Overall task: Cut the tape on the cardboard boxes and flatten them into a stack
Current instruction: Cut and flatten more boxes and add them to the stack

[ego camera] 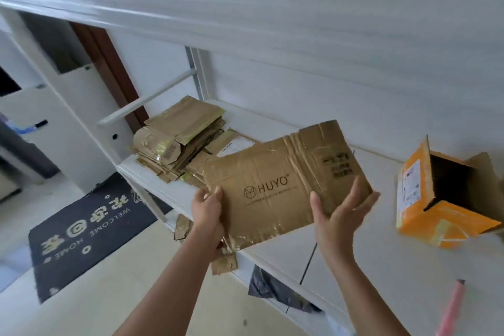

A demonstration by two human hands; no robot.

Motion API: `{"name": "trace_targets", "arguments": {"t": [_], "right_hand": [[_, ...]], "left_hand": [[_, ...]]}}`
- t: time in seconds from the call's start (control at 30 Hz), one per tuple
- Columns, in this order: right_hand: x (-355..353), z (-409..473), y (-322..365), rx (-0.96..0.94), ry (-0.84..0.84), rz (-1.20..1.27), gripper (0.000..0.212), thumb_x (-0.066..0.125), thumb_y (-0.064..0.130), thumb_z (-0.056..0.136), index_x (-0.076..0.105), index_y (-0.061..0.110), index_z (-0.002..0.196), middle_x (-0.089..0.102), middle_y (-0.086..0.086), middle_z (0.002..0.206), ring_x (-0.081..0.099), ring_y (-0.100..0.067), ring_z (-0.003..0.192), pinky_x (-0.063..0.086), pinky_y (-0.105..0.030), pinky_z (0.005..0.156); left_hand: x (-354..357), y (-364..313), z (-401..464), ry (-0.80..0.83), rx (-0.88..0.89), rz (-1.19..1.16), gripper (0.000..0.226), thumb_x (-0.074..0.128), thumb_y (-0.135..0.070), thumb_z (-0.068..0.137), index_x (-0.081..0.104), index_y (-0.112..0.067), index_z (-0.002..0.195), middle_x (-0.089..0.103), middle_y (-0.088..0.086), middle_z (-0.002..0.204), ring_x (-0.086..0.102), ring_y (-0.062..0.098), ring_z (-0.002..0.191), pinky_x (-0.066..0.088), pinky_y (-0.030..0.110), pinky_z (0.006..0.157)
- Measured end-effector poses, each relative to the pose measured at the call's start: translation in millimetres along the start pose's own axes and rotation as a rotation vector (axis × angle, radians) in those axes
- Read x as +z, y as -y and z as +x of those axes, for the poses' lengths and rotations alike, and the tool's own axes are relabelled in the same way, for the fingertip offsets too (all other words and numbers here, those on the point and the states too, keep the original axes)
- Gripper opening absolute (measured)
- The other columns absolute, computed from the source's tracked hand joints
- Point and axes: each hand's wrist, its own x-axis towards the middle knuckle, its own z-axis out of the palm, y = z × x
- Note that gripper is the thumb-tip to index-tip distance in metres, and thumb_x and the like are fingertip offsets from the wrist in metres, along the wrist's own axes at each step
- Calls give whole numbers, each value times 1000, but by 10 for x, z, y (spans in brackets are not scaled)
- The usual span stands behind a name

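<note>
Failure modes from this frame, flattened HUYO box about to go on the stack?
1. The stack of flattened boxes is ragged and sits at the white shelf edge; adding the HUYO box may push pieces off.
2. The right hand only supports it with straight fingers; the left hand has the real grip, so it could slip.

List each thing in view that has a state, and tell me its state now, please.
HUYO box: flattened, held up above the shelf.
Left hand: grips the box's left edge.
Right hand: fingers straight, supports the box's right side.
Cardboard stack: flattened pieces piled on the shelf.
Orange box: not flattened, open, lying on its side.
</note>
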Motion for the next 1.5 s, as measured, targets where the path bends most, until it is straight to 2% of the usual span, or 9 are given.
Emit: {"name": "trace_targets", "arguments": {"t": [0.2,0.47,0.73,0.83,0.97,1.07,1.2,1.3,1.5], "right_hand": [[826,-206,678,-201,213,133,76,65,20,93,22,27,156,1,-23,161,42,-39,135,54,-37,93],[2192,36,1615,-127,386,36,70,61,13,96,25,19,156,7,-19,163,22,-28,148,28,-14,105],[3597,563,2157,52,386,-62,69,63,25,95,27,26,154,18,-11,162,26,-32,147,35,-48,115],[3927,836,2192,93,435,-51,66,60,19,97,28,23,155,19,-8,162,27,-28,147,33,-42,113],[4308,982,2007,219,544,-212,68,63,18,96,29,16,154,30,-10,158,34,-30,143,37,-44,114],[4435,993,1845,256,579,-282,68,62,16,96,28,13,155,29,-9,159,33,-30,144,35,-42,114],[4494,1129,1816,215,609,-427,65,63,15,95,33,12,152,28,-11,159,39,-30,140,39,-40,111],[4660,1086,1965,-10,467,-724,44,54,26,99,48,5,137,-3,-18,163,21,-38,147,29,-46,116],[4935,971,1687,-254,702,-810,71,10,62,99,-15,26,155,-30,-6,160,-27,-22,147,-15,-48,117]], "left_hand": [[-494,-259,509,-128,-80,-156,8,56,-18,100,56,-12,105,58,5,94,54,20,84,46,38,82],[-1192,-847,1632,-128,-81,-223,10,63,-10,95,56,-7,88,61,8,86,59,22,77,52,37,71],[-1383,-1717,2876,-45,110,268,25,67,-12,90,56,-4,111,63,6,95,59,14,74,45,21,54],[-1306,-1745,3269,-47,222,373,66,72,-13,86,35,-10,140,50,11,129,56,25,107,53,36,87],[-1213,-1606,3558,-9,388,845,80,64,-31,90,15,-32,152,1,10,150,7,36,142,23,49,118],[-1236,-1488,3733,37,617,1193,69,51,-49,94,15,-37,152,-32,9,156,-33,34,143,-23,46,113],[-1209,-1367,3934,270,754,1449,63,31,-53,100,7,-36,156,-26,4,161,-39,22,138,-29,41,110],[-1248,-1222,4070,374,710,1555,63,12,-58,101,-13,-37,154,-26,5,161,-33,22,143,-21,44,117],[-1284,-1130,4110,370,730,1574,78,-11,-75,82,-20,-40,151,-34,2,157,-36,21,142,-27,38,113]]}}
